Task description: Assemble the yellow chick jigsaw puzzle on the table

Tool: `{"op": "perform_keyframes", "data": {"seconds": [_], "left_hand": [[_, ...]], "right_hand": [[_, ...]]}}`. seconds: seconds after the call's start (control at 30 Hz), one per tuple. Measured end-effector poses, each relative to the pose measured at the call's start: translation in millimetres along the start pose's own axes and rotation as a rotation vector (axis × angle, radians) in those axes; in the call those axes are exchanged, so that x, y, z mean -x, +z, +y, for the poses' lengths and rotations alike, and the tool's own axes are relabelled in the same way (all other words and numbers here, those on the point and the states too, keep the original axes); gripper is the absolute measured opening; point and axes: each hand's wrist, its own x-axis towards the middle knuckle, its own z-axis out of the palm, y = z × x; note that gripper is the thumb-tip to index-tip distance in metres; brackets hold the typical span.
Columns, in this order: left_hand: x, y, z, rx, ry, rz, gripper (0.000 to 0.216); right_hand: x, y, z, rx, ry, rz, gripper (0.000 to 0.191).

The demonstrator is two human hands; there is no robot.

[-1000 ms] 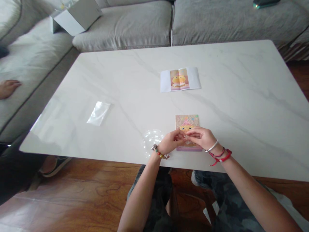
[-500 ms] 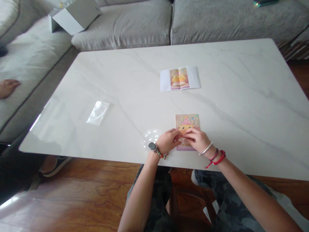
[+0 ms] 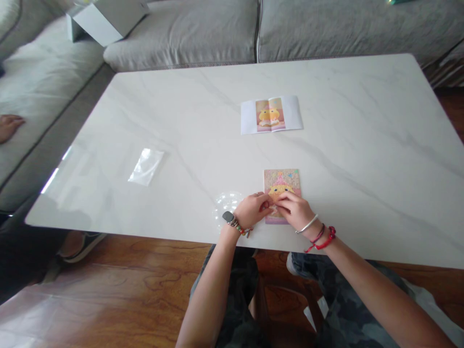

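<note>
A small jigsaw puzzle [image 3: 282, 176] with a yellow cartoon figure in a pink hat lies flat near the table's front edge. Both hands meet over its middle and hide part of the picture. My left hand [image 3: 253, 210], with a watch at the wrist, has its fingers pinched together at the puzzle's left side. From the right, my right hand [image 3: 295, 209] comes in with its fingertips pinched close to the left ones. Whatever is between the fingertips is too small and covered to make out. Beside my left hand sits a clear round plastic dish [image 3: 225, 203].
Farther back on the white marble table [image 3: 181, 111] lies a creased paper sheet [image 3: 248, 118] printed with the same picture. A clear plastic bag [image 3: 147, 166] rests to the left. Behind stands a grey sofa [image 3: 188, 34] with a white box [image 3: 112, 19]; another person's hand [image 3: 10, 126] shows at far left.
The view has tilted slightly, so the table and sofa sit a little higher. Both hands stay over the puzzle, with only a small shift of the right hand and wrist.
</note>
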Motion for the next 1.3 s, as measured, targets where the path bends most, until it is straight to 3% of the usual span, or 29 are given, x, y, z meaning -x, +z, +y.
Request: {"op": "perform_keyframes", "data": {"seconds": [0.13, 0.3, 0.47, 0.7, 1.07, 1.3], "left_hand": [[-0.8, 2.6, 3.0, -0.038, -0.054, 0.022, 0.008], [-1.5, 7.4, 7.0, -0.096, -0.154, 0.058, 0.006], [-3.1, 7.8, 8.0, -0.062, -0.177, 0.052, 0.008], [-4.2, 9.0, 6.7, -0.015, -0.187, 0.099, 0.006], [-6.3, 7.4, 3.4, 0.063, -0.195, 0.073, 0.006], [-6.0, 1.8, 0.6, 0.113, -0.148, -0.002, 0.014]], "right_hand": [[2.2, 0.4, -1.2, 0.074, -0.014, 0.010, 0.015], [12.5, -3.2, -13.8, 0.356, -0.078, -0.090, 0.022], [25.5, 7.0, -27.9, 0.487, -0.033, -0.047, 0.024], [27.5, 1.0, -17.2, 0.279, -0.002, -0.097, 0.027], [23.6, -5.6, -15.9, 0.255, -0.025, -0.146, 0.029], [17.7, -5.6, -7.8, 0.055, 0.058, -0.117, 0.028]]}}
